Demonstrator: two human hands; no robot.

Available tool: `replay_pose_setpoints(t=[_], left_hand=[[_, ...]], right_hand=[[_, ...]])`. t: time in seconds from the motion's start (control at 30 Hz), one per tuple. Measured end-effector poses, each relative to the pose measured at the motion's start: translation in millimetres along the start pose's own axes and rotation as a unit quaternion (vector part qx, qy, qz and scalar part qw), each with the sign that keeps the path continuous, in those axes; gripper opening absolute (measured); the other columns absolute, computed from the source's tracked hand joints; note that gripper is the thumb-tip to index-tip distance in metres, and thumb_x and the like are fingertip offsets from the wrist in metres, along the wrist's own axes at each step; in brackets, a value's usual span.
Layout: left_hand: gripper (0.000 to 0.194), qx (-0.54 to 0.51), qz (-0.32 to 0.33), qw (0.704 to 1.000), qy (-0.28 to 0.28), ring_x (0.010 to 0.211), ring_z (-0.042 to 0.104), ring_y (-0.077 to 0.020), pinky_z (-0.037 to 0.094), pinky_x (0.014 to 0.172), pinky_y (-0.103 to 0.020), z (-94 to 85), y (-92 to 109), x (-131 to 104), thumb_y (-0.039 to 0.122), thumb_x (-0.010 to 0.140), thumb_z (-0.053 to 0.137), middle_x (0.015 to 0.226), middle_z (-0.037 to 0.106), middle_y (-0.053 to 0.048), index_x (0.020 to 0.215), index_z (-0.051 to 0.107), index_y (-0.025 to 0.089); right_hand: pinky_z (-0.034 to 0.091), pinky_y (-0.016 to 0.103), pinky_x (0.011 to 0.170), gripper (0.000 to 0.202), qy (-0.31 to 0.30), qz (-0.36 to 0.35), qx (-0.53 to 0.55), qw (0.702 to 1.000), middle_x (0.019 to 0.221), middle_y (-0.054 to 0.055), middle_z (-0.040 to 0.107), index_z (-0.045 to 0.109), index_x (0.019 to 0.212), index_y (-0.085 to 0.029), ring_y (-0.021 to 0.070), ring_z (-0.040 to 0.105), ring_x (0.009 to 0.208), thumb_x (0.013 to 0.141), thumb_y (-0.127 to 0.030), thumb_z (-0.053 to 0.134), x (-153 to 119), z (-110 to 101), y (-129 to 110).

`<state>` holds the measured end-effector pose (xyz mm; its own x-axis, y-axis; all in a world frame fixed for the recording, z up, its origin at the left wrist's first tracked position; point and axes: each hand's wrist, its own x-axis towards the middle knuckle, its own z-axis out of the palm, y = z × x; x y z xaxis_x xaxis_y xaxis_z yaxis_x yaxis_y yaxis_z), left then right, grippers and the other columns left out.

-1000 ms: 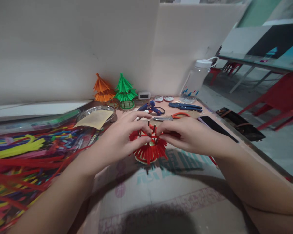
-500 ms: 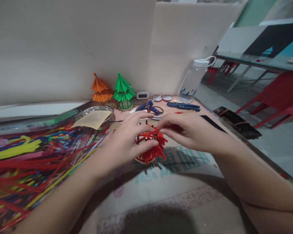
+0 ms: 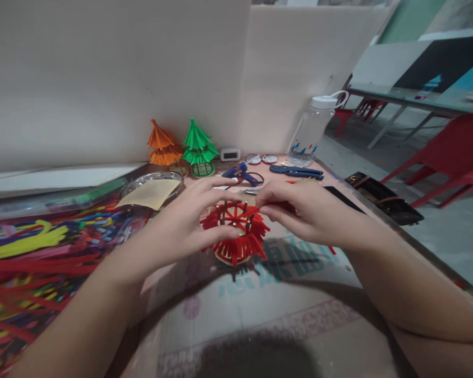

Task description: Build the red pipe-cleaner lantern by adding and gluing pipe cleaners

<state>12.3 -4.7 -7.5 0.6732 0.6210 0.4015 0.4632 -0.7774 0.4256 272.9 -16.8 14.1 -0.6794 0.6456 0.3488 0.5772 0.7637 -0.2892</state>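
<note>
The red fringed piece (image 3: pixel 240 244) stands on the desk (image 3: pixel 260 325), dark posts rising inside its ring. Left hand (image 3: pixel 181 226) curves round its left side, thumb and fingers apart; right hand (image 3: pixel 299 212) pinches at its right edge, what exactly I cannot tell. Behind it lies the glue gun (image 3: pixel 242 175). A sideways tug there could probably bend a post.

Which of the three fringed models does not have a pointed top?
The red model, between the left hand and the right hand. Its top is open with brown posts showing, while the orange model and green model rise to points.
</note>
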Motion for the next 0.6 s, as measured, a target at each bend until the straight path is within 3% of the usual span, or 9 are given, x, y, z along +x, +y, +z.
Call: replay_pose_setpoints(t=[0.07,0.13,0.3,0.47,0.6], left_hand=[[0.075,0.000,-0.027,0.999,-0.040,0.150,0.035,-0.0311,0.031,0.122,-0.049,-6.6,-9.8,-5.7,0.054,0.084,0.075,0.160,0.042,-0.008,0.148,0.045,0.031],[0.093,-0.011,-0.051,0.997,-0.063,0.151,0.033,-0.0322,0.032,0.123,-0.048,-9.1,-18.5,-10.1,0.056,0.080,0.077,0.163,0.037,-0.008,0.157,0.031,0.032],[0.104,-0.017,-0.058,0.994,-0.096,0.147,0.041,-0.0318,0.039,0.117,-0.044,-2.5,-24.8,-10.7,0.046,0.082,0.078,0.163,0.037,-0.011,0.163,0.013,0.032],[0.095,0.046,-0.089,0.994,-0.040,0.144,0.044,-0.0366,0.042,0.114,-0.048,3.3,-8.2,-4.5,0.045,0.081,0.079,0.158,0.043,-0.015,0.158,0.028,0.027],[0.086,0.084,-0.110,0.990,-0.028,0.143,0.043,-0.0356,0.042,0.113,-0.049,-3.7,0.0,-5.4,0.046,0.083,0.078,0.155,0.045,-0.016,0.154,0.035,0.024]], right_hand=[[0.035,0.025,0.061,0.014,-0.028,0.021,-0.013,0.999,0.082,0.001,0.065,0.059,0.097,-0.020,0.0130,0.055,0.067,0.101,-0.026,0.048,-0.9,-1.0,-0.6],[0.033,0.026,0.059,0.017,-0.071,0.040,-0.018,0.997,0.080,0.001,0.065,0.056,0.095,-0.020,0.0139,0.055,0.065,0.103,-0.030,0.044,-1.7,-1.4,-1.6],[0.034,0.026,0.058,0.015,-0.119,0.061,-0.005,0.991,0.080,0.001,0.064,0.051,0.094,-0.022,0.0153,0.055,0.065,0.103,-0.031,0.043,-1.3,0.1,0.1],[0.041,0.029,0.066,0.019,-0.075,0.073,-0.003,0.995,0.088,0.005,0.066,0.056,0.096,-0.021,0.0194,0.061,0.077,0.103,-0.034,0.043,6.2,5.2,17.2],[0.044,0.030,0.073,0.015,-0.010,0.072,0.005,0.997,0.094,0.006,0.070,0.059,0.097,-0.020,0.0194,0.064,0.084,0.101,-0.029,0.048,9.9,9.8,31.5]])
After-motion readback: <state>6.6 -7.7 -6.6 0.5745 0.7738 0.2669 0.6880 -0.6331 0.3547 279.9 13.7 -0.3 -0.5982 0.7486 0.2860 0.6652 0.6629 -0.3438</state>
